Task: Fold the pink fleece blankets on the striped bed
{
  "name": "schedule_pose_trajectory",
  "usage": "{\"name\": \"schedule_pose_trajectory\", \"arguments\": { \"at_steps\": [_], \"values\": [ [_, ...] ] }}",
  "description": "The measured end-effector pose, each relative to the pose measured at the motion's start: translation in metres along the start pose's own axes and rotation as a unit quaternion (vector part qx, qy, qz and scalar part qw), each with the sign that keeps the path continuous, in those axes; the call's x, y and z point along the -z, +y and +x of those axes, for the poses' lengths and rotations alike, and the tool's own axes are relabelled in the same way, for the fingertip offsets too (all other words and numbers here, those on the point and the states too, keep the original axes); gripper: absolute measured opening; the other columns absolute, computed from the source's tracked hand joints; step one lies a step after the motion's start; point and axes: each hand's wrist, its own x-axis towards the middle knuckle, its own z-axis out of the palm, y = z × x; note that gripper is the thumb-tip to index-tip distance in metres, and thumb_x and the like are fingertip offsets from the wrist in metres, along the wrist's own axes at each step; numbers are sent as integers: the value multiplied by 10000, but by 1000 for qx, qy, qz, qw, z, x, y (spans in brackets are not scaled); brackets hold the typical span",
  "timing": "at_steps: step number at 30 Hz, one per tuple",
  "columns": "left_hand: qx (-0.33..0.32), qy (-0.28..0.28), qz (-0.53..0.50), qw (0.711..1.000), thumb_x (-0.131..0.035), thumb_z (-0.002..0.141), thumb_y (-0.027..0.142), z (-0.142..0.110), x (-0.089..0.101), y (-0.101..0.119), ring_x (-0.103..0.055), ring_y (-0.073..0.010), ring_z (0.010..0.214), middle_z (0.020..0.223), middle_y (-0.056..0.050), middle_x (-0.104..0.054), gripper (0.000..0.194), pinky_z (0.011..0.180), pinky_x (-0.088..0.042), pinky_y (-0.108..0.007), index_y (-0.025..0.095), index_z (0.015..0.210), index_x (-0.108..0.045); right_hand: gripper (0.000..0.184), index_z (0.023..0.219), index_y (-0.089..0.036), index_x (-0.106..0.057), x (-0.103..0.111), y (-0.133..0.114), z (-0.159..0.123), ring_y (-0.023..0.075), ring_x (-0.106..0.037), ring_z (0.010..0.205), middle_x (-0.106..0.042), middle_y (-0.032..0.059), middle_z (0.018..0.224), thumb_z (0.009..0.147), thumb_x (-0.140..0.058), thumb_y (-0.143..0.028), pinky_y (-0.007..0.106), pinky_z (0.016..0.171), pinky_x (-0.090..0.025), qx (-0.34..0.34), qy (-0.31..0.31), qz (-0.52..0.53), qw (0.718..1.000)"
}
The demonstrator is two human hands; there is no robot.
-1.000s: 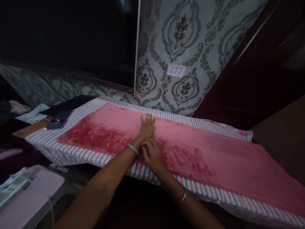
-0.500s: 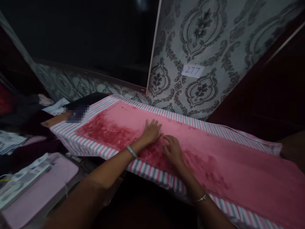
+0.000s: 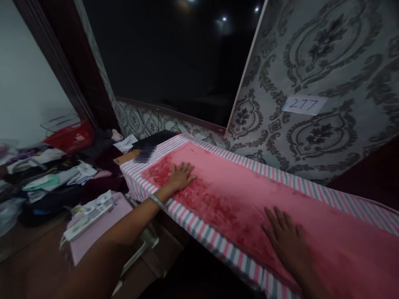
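Cloth [image 3: 224, 174], pink, bordered by striped fabric [image 3: 205, 233], lay beneath left hand [image 3: 181, 177], opened wide; right hand [image 3: 287, 241], likewise spread, well apart, seemed to touch cloth too.

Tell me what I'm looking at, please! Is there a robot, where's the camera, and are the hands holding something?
There's no robot here: these are a person's bare hands, the left hand and the right hand. The camera sits on that person's head, looking forward and down, so you see almost what they see. In front lies a long pink cloth with dark red patches, and striped cloth shows along its edges. Both hands are spread open over the pink cloth, holding nothing; I can't tell how hard they press. Behind are a big dark screen and a paper saying 277 on the patterned wall.
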Motion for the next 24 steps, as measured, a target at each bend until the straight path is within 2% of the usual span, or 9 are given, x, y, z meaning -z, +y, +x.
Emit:
{"name": "schedule_pose_trajectory", "arguments": {
  "at_steps": [4, 8, 13, 19, 21, 24],
  "values": [
    [61, 17, 19, 998, -334, 1020, 511, 0, 10, -46, -175, -339, 1541, 1666, -110, -226, 620, 1190, -105, -676, 240, 1578, -312, 664, 1504, -208, -465, -3, 2, -1, 369, -352, 1443, -396, 120, 1584, 992, -165, -504, 647, 1096, -325, 7, 19, -6, 1000],
    [90, 32, 32, 995, -338, 1017, 495, 0, 14, -72, -177, -339, 1540, 1666, -112, -232, 629, 1193, -113, -666, 221, 1582, -302, 653, 1511, -213, -458, -3, 2, -2, 370, -341, 1451, -391, 110, 1590, 999, -181, -508, 646, 1093, -331, 12, 4, -13, 1000],
    [136, 50, 30, 989, -313, 1005, 522, 4, 11, -77, -243, -435, 1493, 1672, -128, -215, 662, 1134, -255, -686, 201, 1584, -299, 659, 1506, -210, -466, -7, 3, -1, 373, -335, 1453, -405, 112, 1581, 1002, -166, -511, 641, 1086, -346, 4, 6, -9, 1000],
    [145, 25, 10, 989, -357, 994, 513, 7, 15, -82, -276, -404, 1484, 1677, -116, -212, 651, 1133, -320, -601, 223, 1575, -311, 628, 1517, -230, -448, -1, 1, 1, 369, -322, 1460, -388, 104, 1593, 1007, -190, -491, 652, 1098, -329, 1, -12, -9, 1000],
    [150, 17, 0, 989, -387, 989, 488, 4, 20, -86, -346, -382, 1453, 1655, -144, -262, 632, 1114, -360, -553, 227, 1561, -334, 628, 1512, -230, -455, 3, -1, 2, 361, -334, 1453, -391, 105, 1591, 1008, -183, -487, 644, 1098, -334, -4, -13, -9, 1000],
    [166, 25, -14, 986, -430, 979, 408, -6, 29, -93, -471, -351, 1355, 1503, -203, -471, 590, 1075, -399, -478, 187, 1523, -383, 642, 1507, -210, -462, 6, -3, 2, 361, -341, 1446, -399, 118, 1585, 1010, -158, -480, 643, 1090, -345, -1, -8, -10, 1000]
  ]
}}
